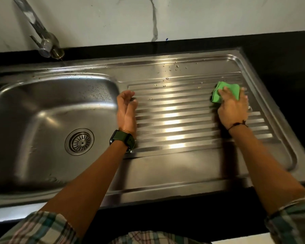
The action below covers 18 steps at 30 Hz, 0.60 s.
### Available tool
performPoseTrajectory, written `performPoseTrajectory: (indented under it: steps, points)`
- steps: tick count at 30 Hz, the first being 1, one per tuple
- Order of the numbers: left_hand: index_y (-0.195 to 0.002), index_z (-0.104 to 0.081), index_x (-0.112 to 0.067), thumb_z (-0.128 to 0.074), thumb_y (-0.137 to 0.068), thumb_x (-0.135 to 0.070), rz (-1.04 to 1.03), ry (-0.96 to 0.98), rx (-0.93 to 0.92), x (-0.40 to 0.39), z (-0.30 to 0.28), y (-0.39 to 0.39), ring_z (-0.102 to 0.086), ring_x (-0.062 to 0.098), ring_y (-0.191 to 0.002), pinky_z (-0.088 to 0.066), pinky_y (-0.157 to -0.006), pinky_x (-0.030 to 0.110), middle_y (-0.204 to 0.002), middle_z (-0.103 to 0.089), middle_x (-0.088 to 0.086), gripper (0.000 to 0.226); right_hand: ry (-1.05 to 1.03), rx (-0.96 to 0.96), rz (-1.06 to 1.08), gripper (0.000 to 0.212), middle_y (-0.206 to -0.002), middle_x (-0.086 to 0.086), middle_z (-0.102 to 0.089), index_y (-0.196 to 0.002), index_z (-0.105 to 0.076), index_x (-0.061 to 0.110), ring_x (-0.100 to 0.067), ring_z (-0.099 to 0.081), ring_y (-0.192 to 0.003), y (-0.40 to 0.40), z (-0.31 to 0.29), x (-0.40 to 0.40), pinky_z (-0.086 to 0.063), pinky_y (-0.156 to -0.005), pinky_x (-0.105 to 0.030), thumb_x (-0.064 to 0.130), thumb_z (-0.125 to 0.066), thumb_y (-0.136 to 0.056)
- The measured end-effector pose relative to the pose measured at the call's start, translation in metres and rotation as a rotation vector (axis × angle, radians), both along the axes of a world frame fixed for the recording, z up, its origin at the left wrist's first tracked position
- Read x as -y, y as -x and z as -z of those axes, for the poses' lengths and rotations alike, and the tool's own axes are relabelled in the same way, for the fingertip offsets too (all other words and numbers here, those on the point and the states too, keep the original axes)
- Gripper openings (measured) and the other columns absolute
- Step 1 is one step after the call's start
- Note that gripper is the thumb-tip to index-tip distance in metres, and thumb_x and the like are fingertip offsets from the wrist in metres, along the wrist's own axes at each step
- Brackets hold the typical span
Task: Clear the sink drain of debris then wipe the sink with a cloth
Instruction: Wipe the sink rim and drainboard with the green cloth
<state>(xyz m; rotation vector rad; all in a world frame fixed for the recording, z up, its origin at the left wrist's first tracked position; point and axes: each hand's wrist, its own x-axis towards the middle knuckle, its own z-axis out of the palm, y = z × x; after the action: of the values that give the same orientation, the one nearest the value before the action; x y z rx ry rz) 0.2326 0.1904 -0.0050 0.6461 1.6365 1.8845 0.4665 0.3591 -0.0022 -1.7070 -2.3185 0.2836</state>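
Head view shows us pressing a folded green microfibre cloth (225, 92) flat onto the ribbed drainboard (174, 117) of the stainless steel sink (165, 166), near its far right end. Our right hand (233, 108) lies spread on top of the cloth, fingers splayed, pinning it down, not gripping it. Our left hand (126, 111) is open and empty, its edge resting at the drainboard's left end beside the basin (33, 110).

We judge the cloth soft, light and limp; it will bunch over the ribs, so a flat palm over its middle should serve better than a pinch at a corner. Steel looks slick where water droplets (173, 67) sit beyond the ribs.

Inside the basin, the round metal drain strainer (79, 141) looks free of debris; only scattered droplets cling to the walls. A metal tap (42, 39) hangs over the back rim.
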Motion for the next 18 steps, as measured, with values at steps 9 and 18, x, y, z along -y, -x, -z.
performPoseTrajectory:
  steps: [9, 18]
  points:
    - [-0.109, -0.048, -0.02, -0.046, -0.072, -0.021, -0.01, 0.002, -0.031, -0.003, 0.003, 0.002, -0.054, -0.002, -0.102, -0.043, -0.087, 0.019, -0.109, -0.055, -0.008, 0.037, 0.042, -0.096, -0.398, 0.047, -0.152, -0.014, -0.025, -0.138, -0.04, 0.02, -0.034, -0.016, -0.142, 0.154, 0.006, 0.101, -0.014, -0.118, -0.044, 0.015, -0.043, -0.091]
    - [-0.109, -0.047, -0.024, -0.041, -0.08, -0.027, 0.075, 0.157, -0.215, -0.006, -0.009, -0.009, -0.056, 0.016, -0.098, -0.048, -0.089, 0.039, -0.107, -0.056, -0.001, 0.03, 0.002, 0.063, -0.651, 0.055, -0.154, 0.0, -0.026, -0.142, -0.032, 0.029, -0.026, -0.006, -0.146, 0.155, 0.001, 0.09, -0.003, -0.12, -0.041, 0.021, -0.048, -0.089]
